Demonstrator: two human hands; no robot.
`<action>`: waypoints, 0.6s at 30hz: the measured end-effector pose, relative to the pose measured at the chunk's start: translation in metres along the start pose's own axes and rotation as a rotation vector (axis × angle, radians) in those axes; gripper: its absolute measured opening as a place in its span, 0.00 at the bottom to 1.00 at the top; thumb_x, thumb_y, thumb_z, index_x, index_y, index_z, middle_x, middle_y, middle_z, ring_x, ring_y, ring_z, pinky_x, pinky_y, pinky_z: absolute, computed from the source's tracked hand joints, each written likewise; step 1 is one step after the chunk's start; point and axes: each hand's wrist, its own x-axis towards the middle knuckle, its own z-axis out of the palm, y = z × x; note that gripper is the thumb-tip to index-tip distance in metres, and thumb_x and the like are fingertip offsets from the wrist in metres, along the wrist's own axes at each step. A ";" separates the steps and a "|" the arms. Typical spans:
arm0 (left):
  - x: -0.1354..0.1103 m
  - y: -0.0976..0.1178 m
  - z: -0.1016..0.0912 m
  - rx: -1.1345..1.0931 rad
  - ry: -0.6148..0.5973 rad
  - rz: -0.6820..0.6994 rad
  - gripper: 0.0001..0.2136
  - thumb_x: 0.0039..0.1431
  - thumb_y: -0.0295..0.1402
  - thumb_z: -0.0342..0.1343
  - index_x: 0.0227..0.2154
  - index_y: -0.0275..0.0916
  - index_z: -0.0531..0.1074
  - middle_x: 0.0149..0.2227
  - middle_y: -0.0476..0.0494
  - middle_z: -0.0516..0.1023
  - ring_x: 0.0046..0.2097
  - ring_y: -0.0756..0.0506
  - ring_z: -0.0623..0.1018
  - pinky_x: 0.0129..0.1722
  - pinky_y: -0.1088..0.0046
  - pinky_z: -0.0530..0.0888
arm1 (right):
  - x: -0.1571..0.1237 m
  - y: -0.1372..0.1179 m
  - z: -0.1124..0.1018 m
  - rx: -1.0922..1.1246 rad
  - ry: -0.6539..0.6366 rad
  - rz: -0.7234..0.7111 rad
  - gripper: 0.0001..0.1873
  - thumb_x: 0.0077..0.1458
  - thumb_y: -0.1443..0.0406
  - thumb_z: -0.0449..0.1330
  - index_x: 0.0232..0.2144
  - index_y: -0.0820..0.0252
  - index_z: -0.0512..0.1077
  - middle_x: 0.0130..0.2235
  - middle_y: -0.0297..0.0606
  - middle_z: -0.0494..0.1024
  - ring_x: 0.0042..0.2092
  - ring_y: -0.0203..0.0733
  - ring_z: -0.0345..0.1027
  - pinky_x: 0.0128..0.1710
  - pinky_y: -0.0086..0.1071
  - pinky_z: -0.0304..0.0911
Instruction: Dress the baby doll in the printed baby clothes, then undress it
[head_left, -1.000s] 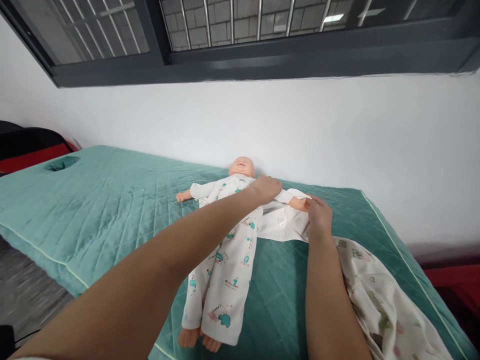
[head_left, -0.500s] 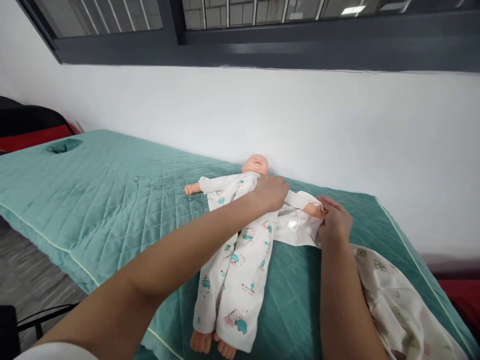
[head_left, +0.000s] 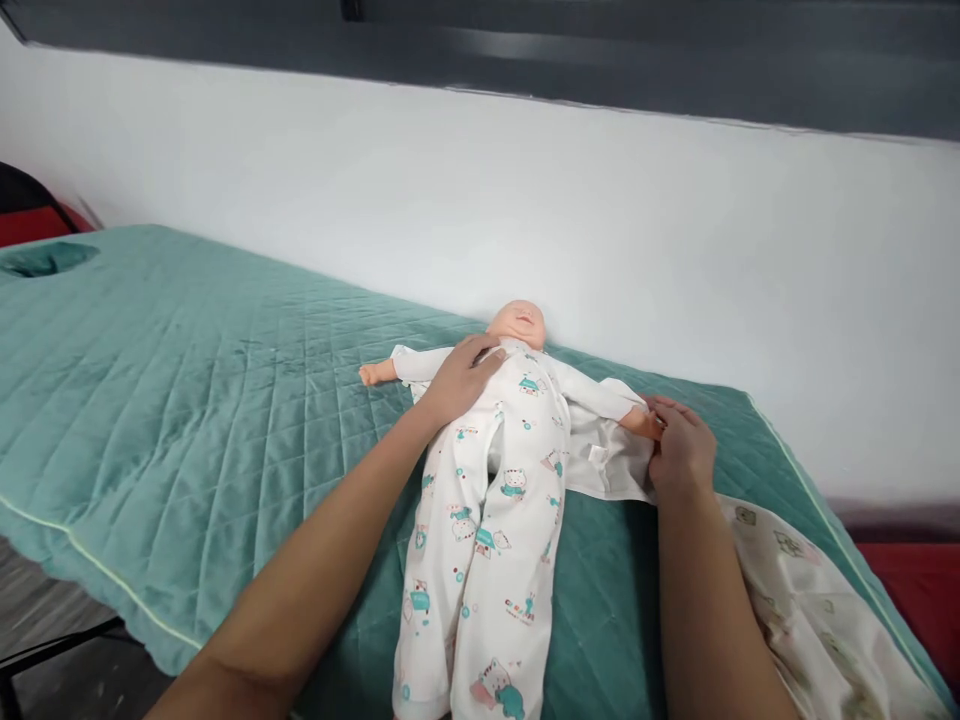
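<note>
A baby doll [head_left: 519, 322] lies on its back on a teal quilted bed [head_left: 187, 390], dressed in a white printed sleepsuit [head_left: 487, 520]. My left hand [head_left: 459, 378] rests flat on the doll's chest near its right shoulder, fingers stretched out. My right hand [head_left: 679, 447] is closed in a pinch at the doll's left hand and sleeve cuff [head_left: 637, 418]. A white cloth flap [head_left: 600, 455] lies spread under that arm.
A patterned cream blanket [head_left: 810, 610] lies at the bed's right end under my right forearm. A white wall [head_left: 525, 200] runs right behind the doll's head. The bed has a face hole [head_left: 46, 258] at far left and its front edge runs lower left.
My left hand slid from the doll's left shoulder across to its right chest side. The camera tilted down and closer. My right hand stayed at the doll's left hand.
</note>
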 end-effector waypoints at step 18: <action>-0.006 -0.003 -0.007 0.195 -0.127 0.182 0.17 0.63 0.41 0.57 0.52 0.41 0.68 0.63 0.39 0.69 0.64 0.39 0.67 0.63 0.59 0.64 | -0.120 -0.025 0.080 -0.470 -0.781 -0.295 0.37 0.56 0.51 0.65 0.64 0.49 0.60 0.70 0.40 0.57 0.71 0.51 0.49 0.71 0.50 0.47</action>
